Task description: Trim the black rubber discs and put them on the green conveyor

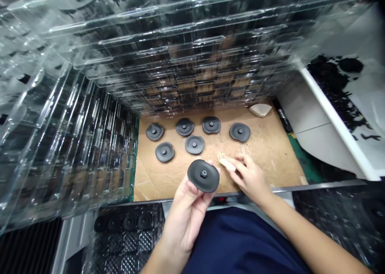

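My left hand [192,206] holds a black plastic disc [212,181] by its edge, the face with its small central stub turned up. In the fingers of my right hand [249,173] is a small off-white pad [227,164], just right of the disc and apart from it. Whether the pad is cloth or foam I cannot tell. Several matching black discs, among them one at the middle [189,149] and one at the right [245,137], lie stub-up on the cardboard sheet [264,145] beyond my hands.
Tall stacks of clear plastic trays [192,49] stand at the back and left. A folded off-white piece [260,110] lies at the far right of the cardboard. Beside it is a white bin [339,133] with black scraps. Trays of black parts [129,222] sit below the table edge.
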`<state>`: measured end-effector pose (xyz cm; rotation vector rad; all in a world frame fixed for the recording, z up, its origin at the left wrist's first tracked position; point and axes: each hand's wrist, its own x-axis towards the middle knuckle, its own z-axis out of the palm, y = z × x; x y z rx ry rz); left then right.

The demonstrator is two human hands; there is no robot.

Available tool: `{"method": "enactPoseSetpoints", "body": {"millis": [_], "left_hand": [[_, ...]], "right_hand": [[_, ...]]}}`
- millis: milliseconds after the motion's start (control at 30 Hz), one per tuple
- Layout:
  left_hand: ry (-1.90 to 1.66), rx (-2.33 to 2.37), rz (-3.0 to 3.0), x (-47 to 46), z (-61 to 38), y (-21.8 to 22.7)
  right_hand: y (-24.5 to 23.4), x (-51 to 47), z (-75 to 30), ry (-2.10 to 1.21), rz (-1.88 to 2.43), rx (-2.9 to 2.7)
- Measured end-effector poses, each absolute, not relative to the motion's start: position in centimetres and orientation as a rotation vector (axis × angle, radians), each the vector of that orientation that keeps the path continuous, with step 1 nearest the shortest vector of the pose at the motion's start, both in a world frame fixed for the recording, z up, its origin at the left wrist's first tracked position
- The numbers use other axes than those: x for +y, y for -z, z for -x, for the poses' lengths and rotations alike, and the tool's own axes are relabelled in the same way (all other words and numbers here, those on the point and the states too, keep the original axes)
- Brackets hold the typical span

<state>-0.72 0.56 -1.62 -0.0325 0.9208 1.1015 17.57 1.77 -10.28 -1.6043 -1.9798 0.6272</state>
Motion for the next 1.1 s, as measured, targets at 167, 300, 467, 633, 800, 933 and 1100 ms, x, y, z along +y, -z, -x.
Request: {"method": "enactPoseSetpoints", "body": {"millis": [167, 300, 467, 633, 800, 933, 1100], "left_hand": [[-1.138, 0.885, 0.055, 0.4, 0.6, 1.4], [-1.140, 0.905, 0.034, 0.4, 0.3, 1.6], [-1.111, 0.891, -0.092, 0.4, -0.9, 1.4], [-1.118, 0.950, -0.153, 0.3, -1.1, 1.4], [-1.085, 0.994, -0.194, 0.3, -0.6, 1.2], [-1.089, 1.043, -0.221, 0.5, -0.6, 0.9], [-1.047, 0.977, -0.224, 0.7, -0.9, 0.8]], "right_hand": [[9.4, 1.6, -17.0, -0.741, 1.499, -1.950], [6.3, 2.3, -16.5, -0.818, 1.430, -1.953], [-1.1, 3.9, -14.3, -0.773, 1.163, -1.849], [-3.4, 4.3, -12.7, -1.062, 1.069, -1.979], [-2.6, 3.9, -12.4, -0.802, 1.005, -1.827], [-2.9, 3.5, -12.9, -1.068, 1.018, -1.874], [-3.0, 3.3, -13.0, -0.740, 0.999, -1.791]]}}
